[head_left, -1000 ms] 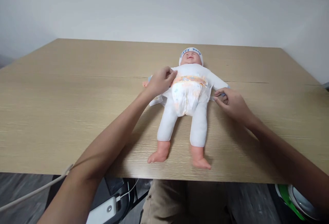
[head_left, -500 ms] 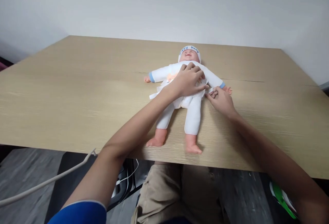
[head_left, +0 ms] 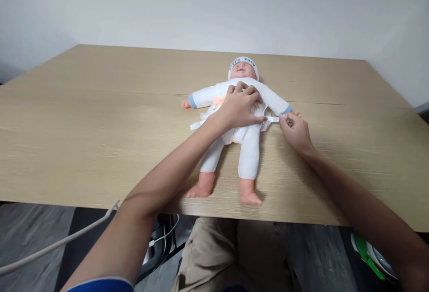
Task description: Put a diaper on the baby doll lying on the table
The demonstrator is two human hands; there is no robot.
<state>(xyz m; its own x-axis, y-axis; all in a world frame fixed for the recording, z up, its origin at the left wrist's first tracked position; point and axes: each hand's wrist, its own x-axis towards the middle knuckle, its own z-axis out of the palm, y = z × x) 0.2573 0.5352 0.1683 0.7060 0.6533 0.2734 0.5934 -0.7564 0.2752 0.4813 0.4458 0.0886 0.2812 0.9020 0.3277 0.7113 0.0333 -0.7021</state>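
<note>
A baby doll (head_left: 248,149) in white clothes and a white cap lies on its back on the wooden table (head_left: 100,118), feet toward me. It wears a diaper (head_left: 234,135) whose side tabs stick out at both hips. My left hand (head_left: 238,106) lies flat across the doll's belly, fingers spread and pressing down on the diaper front. My right hand (head_left: 295,130) is just beside the doll's hip, fingers pinched on the diaper's white tab (head_left: 273,119), which is stretched out straight.
The table's near edge runs just below the doll's feet. Below it are my tan trousers (head_left: 231,256), a white cable (head_left: 50,247) at the left and a green-and-white object (head_left: 372,256) on the floor at the right. A plain wall stands behind.
My left hand slid from the doll's left side onto its belly and stayed there. My right hand pinched the diaper tab and drew it outward to the right. The view shifted slightly.
</note>
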